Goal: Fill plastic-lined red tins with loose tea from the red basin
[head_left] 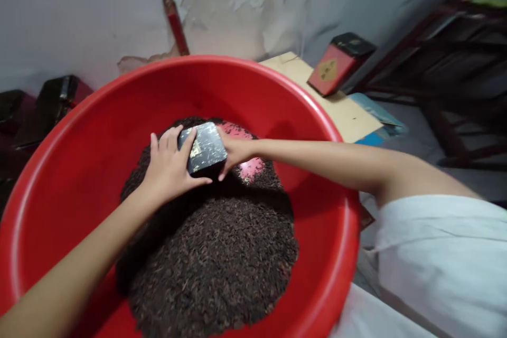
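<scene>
A big red plastic basin holds a heap of dark dried tea leaves. Over the heap is a black tea tin with a scuffed top and a small gold patch. My left hand grips its left side, thumb along the near side and the other fingers splayed, some against the tin. From the right, my right hand clasps the opposite side; some of its fingers are hidden behind the tin. Just beyond my right hand a pink, shiny object lies partly covered by leaves; its kind is unclear.
A red and black tin stands on cardboard behind the basin at right. More dark tins are at the left, beyond the rim. A reddish strip leans on the peeling wall. Dark wooden furniture stands far right.
</scene>
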`<state>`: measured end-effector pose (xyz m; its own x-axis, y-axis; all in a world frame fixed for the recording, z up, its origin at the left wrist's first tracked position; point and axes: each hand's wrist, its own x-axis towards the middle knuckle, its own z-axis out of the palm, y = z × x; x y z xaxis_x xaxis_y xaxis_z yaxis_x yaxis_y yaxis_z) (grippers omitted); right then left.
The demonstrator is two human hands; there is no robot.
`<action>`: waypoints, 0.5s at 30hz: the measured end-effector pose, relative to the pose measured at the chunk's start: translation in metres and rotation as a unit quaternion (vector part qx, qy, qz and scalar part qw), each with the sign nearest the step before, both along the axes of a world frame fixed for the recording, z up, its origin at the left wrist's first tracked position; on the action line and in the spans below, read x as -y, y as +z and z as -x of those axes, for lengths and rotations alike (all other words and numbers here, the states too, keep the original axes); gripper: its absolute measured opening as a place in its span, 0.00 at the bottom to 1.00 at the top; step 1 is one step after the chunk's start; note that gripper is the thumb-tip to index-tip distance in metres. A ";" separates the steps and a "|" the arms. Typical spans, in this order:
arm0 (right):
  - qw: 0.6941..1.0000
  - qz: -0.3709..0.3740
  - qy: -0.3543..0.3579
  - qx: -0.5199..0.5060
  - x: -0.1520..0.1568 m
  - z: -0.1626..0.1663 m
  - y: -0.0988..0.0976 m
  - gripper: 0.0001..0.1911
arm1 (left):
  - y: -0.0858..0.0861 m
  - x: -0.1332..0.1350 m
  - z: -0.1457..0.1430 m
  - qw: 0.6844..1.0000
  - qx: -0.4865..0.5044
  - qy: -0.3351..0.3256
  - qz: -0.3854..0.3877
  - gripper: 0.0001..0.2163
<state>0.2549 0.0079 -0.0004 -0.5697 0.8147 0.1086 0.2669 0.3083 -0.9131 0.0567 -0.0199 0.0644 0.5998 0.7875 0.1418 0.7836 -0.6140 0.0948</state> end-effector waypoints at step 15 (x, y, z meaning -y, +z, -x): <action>0.939 -0.289 -0.179 -0.056 0.055 -0.043 0.071 0.50 | 0.072 0.055 -0.073 0.971 0.030 -0.111 -0.210 0.39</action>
